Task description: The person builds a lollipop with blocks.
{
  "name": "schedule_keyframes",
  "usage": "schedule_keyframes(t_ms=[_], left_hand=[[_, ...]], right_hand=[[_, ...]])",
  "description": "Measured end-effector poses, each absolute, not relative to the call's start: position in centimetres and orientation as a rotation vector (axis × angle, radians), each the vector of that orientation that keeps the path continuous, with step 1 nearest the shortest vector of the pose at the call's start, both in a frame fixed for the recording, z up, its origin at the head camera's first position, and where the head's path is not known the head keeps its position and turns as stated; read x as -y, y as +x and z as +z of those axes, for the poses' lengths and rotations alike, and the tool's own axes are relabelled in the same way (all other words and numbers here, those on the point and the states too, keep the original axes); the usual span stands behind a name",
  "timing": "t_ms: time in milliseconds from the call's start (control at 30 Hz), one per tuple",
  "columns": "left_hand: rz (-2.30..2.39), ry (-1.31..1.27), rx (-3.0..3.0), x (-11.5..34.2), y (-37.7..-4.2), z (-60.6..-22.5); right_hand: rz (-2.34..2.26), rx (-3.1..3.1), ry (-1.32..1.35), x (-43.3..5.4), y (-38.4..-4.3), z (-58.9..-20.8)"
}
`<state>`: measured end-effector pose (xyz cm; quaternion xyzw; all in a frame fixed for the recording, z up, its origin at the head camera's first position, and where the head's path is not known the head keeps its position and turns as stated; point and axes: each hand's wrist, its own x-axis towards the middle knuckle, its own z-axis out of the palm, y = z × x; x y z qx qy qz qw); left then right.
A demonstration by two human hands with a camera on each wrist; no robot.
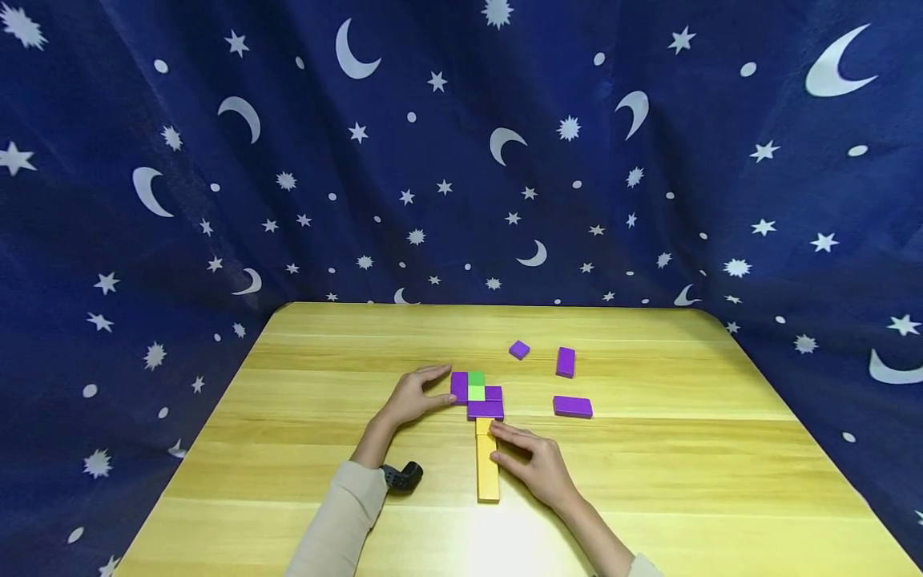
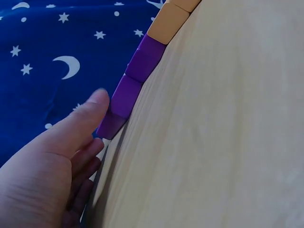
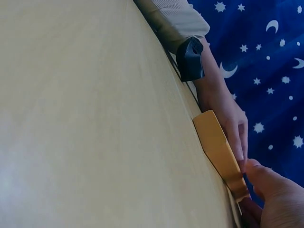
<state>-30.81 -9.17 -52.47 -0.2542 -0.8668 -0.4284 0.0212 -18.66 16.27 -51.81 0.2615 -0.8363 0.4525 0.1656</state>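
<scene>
My left hand (image 1: pixel 414 397) lies beside an upright purple block (image 1: pixel 459 387), its thumb at the block's near left corner and its fingers reaching past the far end. Right of that block are a green piece (image 1: pixel 476 378) in darker and lighter halves and a small purple block (image 1: pixel 493 393). A purple bar (image 1: pixel 485 409) lies crosswise below them. A short yellow block (image 1: pixel 485 425) and a long yellow block (image 1: pixel 487 469) continue toward me in a column. My right hand (image 1: pixel 537 465) touches the column's right side with extended fingers and thumb; in the right wrist view its fingertips are partly hidden.
Two loose purple blocks (image 1: pixel 566 362) (image 1: pixel 573 407) and a small purple square (image 1: pixel 519 349) lie to the right on the wooden table (image 1: pixel 324 353). A black device (image 1: pixel 404 478) is strapped at my left wrist. Behind hangs a starry blue cloth (image 1: pixel 447 224).
</scene>
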Motion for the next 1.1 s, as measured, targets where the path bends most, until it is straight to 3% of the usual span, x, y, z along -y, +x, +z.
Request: schedule_keyframes(t_ms=[200, 400, 867, 1100], left_hand=[[-1.314, -0.837, 2.680, 9.0, -30.8, -52.5], [-1.306, -0.847, 2.690, 8.8, -30.8, -52.4], [-1.339, -0.798, 2.722, 9.1, -30.6, -52.5], [-1.322, -0.819, 2.683, 9.2, -30.8, -52.6]], right_hand=[[1.336, 2.296, 0.702, -16.3, -18.6, -51.7], [1.542, 2.194, 0.666, -16.4, -18.8, -49.1], [1.410, 2.166, 0.194, -17.4, -29.3, -48.5], [1.492, 2.379, -0.091, -17.4, -32.3, -48.6]])
